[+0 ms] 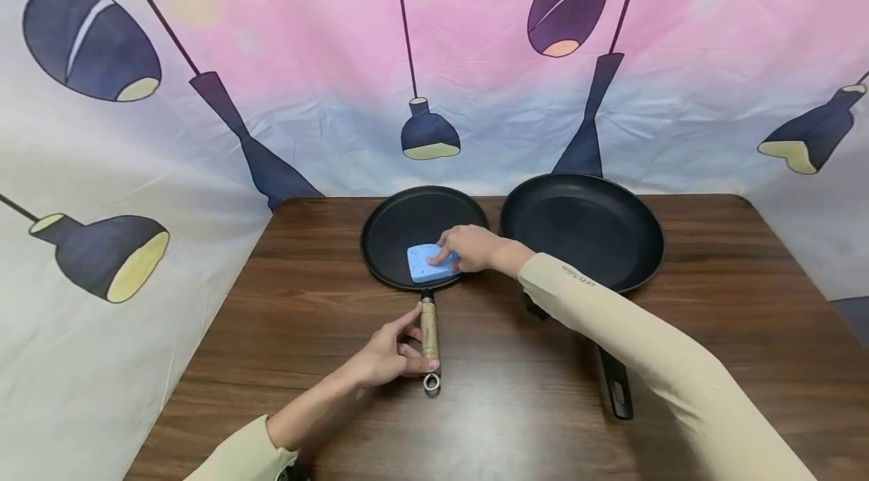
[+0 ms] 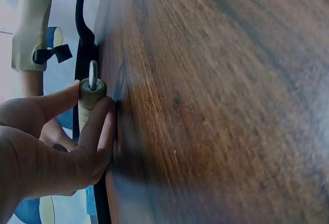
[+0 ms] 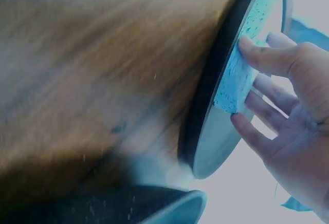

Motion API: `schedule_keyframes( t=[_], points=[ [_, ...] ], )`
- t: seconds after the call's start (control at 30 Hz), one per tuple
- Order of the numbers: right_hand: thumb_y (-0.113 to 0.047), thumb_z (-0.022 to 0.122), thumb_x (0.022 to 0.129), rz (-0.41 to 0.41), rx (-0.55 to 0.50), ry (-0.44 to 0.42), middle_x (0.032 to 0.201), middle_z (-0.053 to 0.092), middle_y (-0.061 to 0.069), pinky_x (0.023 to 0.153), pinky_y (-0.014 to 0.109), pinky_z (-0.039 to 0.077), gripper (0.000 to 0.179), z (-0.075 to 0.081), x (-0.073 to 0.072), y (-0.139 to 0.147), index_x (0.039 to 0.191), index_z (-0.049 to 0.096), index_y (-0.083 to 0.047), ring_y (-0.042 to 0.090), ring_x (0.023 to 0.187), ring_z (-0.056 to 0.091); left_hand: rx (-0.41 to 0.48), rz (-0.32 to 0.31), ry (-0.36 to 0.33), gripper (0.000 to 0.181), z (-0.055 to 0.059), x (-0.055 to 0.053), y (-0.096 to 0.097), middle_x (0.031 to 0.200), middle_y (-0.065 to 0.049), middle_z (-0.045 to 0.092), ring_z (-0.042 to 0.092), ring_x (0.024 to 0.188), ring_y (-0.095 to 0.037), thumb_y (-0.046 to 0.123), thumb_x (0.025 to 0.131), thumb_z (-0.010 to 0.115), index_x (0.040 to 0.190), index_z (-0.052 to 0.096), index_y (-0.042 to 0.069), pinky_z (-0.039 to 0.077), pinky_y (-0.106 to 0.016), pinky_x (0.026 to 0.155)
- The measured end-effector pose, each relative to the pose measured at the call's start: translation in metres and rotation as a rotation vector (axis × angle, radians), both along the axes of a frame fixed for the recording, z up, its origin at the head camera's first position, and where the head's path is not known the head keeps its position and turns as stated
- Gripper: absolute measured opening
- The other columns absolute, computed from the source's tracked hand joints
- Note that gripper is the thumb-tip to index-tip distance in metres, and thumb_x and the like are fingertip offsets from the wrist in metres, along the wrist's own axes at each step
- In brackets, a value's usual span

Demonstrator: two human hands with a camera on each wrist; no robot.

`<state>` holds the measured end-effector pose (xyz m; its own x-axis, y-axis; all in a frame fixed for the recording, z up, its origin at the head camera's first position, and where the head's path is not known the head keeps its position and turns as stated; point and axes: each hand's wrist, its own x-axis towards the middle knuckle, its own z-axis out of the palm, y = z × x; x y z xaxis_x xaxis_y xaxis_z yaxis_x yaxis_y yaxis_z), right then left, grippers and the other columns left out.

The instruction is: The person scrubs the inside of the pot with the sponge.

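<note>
A flat black pan (image 1: 394, 228) with a wooden handle (image 1: 429, 330) lies at the back middle of the table. My left hand (image 1: 385, 354) holds that handle between thumb and fingers, near its metal hanging ring (image 1: 431, 384). In the left wrist view the fingers of the left hand (image 2: 56, 147) lie around the handle's end. On the pan's surface, at its near right side, sits a light blue sponge (image 1: 422, 264). My right hand (image 1: 471, 248) grips the sponge; in the right wrist view the thumb and fingers of the right hand (image 3: 288, 95) hold its edges.
A larger, deeper black frying pan (image 1: 577, 221) stands just to the right, its black handle (image 1: 616, 387) pointing toward the near side. My right forearm passes over it. The brown wooden table (image 1: 292, 330) backs onto a cloth (image 1: 326, 51) printed with lamps.
</note>
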<state>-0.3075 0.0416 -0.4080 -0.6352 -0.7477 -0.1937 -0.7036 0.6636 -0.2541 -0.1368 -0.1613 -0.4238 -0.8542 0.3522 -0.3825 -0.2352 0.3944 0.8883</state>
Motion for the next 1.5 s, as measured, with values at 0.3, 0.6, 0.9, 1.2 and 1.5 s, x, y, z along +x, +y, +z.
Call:
schedule_keyframes(
  t=[0.3, 0.6, 0.9, 1.2, 1.5],
  points=[
    [-0.009, 0.066, 0.1, 0.066, -0.057, 0.031, 0.157, 0.049, 0.008, 0.117, 0.046, 0.042, 0.046, -0.011, 0.005, -0.016, 0.141, 0.061, -0.031, 0.031, 0.144, 0.045, -0.081, -0.007, 0.032, 0.102, 0.003, 0.002, -0.01, 0.127, -0.02, 0.053, 0.066, 0.086, -0.011, 0.008, 0.085, 0.084, 0.162, 0.018, 0.001, 0.051, -0.022, 0.072],
    [-0.027, 0.069, 0.099, 0.108, -0.038, 0.206, 0.147, 0.057, 0.01, 0.103, 0.045, 0.051, 0.046, -0.018, 0.011, -0.033, 0.143, 0.058, -0.032, 0.03, 0.128, 0.056, -0.056, -0.056, 0.054, 0.101, -0.002, -0.002, -0.004, 0.128, -0.022, 0.053, 0.068, 0.093, -0.014, 0.011, 0.087, 0.082, 0.162, 0.015, -0.002, 0.053, -0.023, 0.075],
    [-0.032, 0.068, 0.099, 0.063, -0.027, 0.2, 0.143, 0.059, 0.005, 0.098, 0.043, 0.05, 0.046, -0.019, 0.006, -0.053, 0.144, 0.058, -0.034, 0.027, 0.124, 0.055, -0.055, -0.084, 0.046, 0.102, -0.005, -0.002, 0.0, 0.128, -0.02, 0.053, 0.068, 0.094, -0.015, 0.012, 0.087, 0.083, 0.161, 0.014, -0.004, 0.052, -0.023, 0.076],
    [-0.034, 0.059, 0.104, -0.005, 0.076, 0.29, 0.146, 0.055, 0.004, 0.106, 0.04, 0.049, 0.05, -0.021, -0.016, -0.077, 0.153, 0.046, -0.036, 0.025, 0.128, 0.055, -0.03, -0.091, 0.042, 0.103, -0.004, -0.001, 0.0, 0.125, -0.019, 0.054, 0.066, 0.09, -0.014, 0.008, 0.086, 0.083, 0.162, 0.014, -0.002, 0.052, -0.022, 0.073],
    [-0.036, 0.053, 0.107, -0.19, 0.065, 0.288, 0.146, 0.054, 0.008, 0.11, 0.044, 0.046, 0.048, -0.027, -0.047, -0.081, 0.154, 0.045, -0.036, 0.029, 0.133, 0.052, -0.018, -0.077, 0.04, 0.105, -0.005, -0.002, -0.001, 0.127, -0.019, 0.052, 0.065, 0.09, -0.014, 0.009, 0.086, 0.083, 0.163, 0.013, 0.0, 0.052, -0.022, 0.072]
  ],
)
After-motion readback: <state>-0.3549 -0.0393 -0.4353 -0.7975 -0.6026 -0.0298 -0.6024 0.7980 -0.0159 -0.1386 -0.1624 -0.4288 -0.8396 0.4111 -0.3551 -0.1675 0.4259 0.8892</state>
